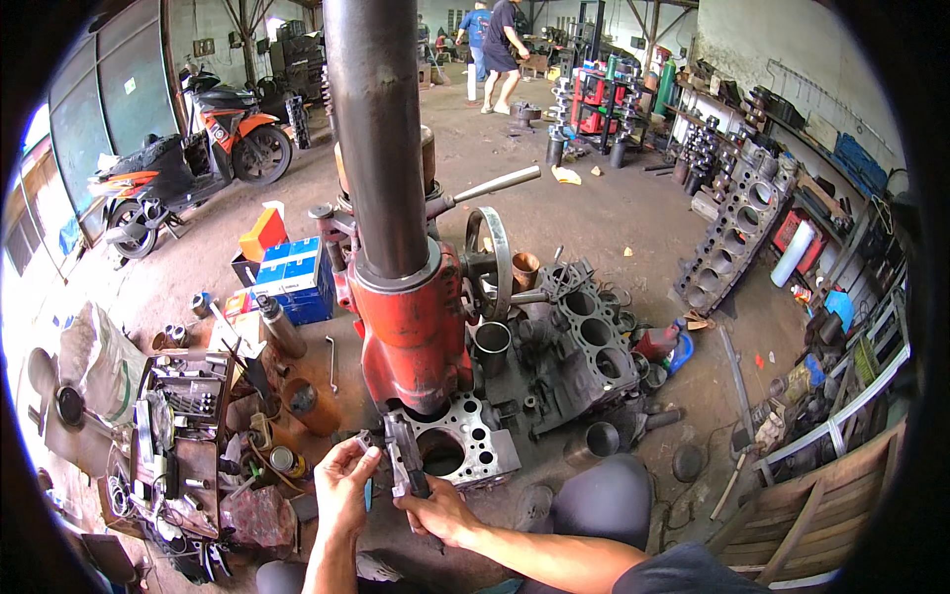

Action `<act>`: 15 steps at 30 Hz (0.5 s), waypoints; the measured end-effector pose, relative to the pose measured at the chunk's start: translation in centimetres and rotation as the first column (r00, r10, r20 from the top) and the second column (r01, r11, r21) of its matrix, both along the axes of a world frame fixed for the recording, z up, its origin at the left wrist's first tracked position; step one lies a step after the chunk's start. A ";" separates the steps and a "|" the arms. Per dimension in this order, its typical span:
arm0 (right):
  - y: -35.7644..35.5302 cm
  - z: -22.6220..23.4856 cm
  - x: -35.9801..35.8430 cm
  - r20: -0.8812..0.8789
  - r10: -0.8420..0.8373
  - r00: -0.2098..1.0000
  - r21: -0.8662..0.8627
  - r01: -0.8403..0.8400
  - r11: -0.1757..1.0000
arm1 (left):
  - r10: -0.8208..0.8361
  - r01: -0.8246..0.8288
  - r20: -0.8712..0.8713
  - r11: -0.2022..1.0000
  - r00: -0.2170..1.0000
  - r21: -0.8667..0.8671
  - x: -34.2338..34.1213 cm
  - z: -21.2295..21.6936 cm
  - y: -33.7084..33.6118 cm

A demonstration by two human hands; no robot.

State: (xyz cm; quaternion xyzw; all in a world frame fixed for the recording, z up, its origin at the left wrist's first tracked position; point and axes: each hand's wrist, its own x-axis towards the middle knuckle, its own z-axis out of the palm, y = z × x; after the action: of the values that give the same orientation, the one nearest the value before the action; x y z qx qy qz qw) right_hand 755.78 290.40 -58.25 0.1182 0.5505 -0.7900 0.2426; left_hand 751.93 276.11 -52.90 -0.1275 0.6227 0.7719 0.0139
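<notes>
My right hand point(442, 513) is closed around the lower end of a dark, elongated metal tool point(403, 450), held upright; its exact kind I cannot make out. Beside it, my left hand point(343, 487) pinches a small metal piece point(367, 439) between thumb and fingers, close to the tool's upper part. Both hands are in front of an engine block point(498, 453) with a large bore and several smaller holes in its top face. Over that block stands a red cylinder boring machine point(414, 337) with a thick dark column point(381, 129).
Another engine block point(584, 342) lies right of the machine; a longer one point(727, 247) leans farther right. On the left are a cluttered tool tray point(183, 455), blue boxes point(297, 277) and a motorcycle point(193, 148). Two people point(502, 49) are at the back.
</notes>
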 end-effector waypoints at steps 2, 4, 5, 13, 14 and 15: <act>0.0 0.2 0.0 -0.041 0.011 0.999 0.088 -0.008 0.996 | -0.013 0.012 -0.050 1.000 0.999 -0.029 0.1 0.2 0.4; 0.0 0.3 0.0 -0.004 0.021 1.000 0.136 -0.021 0.991 | 0.000 -0.004 -0.035 0.996 0.999 -0.090 0.3 0.5 0.8; -0.1 0.3 0.1 -0.030 0.019 0.999 0.170 -0.013 0.985 | 0.006 -0.015 -0.042 0.978 0.999 -0.208 0.3 0.6 1.0; -0.3 0.2 0.2 -0.105 0.060 0.993 0.175 -0.041 0.984 | -0.020 0.000 -0.108 0.984 0.994 -0.176 0.6 0.1 1.7; -0.3 0.2 0.2 -0.128 0.069 0.989 0.185 -0.044 0.982 | -0.017 -0.004 -0.107 0.981 0.994 -0.193 0.6 0.0 1.7; -0.3 0.2 0.2 -0.144 0.074 0.987 0.205 -0.043 0.978 | -0.017 -0.005 -0.107 0.978 0.994 -0.209 0.6 -0.1 1.7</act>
State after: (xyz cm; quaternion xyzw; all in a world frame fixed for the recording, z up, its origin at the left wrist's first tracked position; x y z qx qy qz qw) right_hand 756.01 290.10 -58.01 0.0659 0.6476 -0.7294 0.2102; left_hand 752.53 277.84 -53.02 -0.0843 0.7005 0.7079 -0.0311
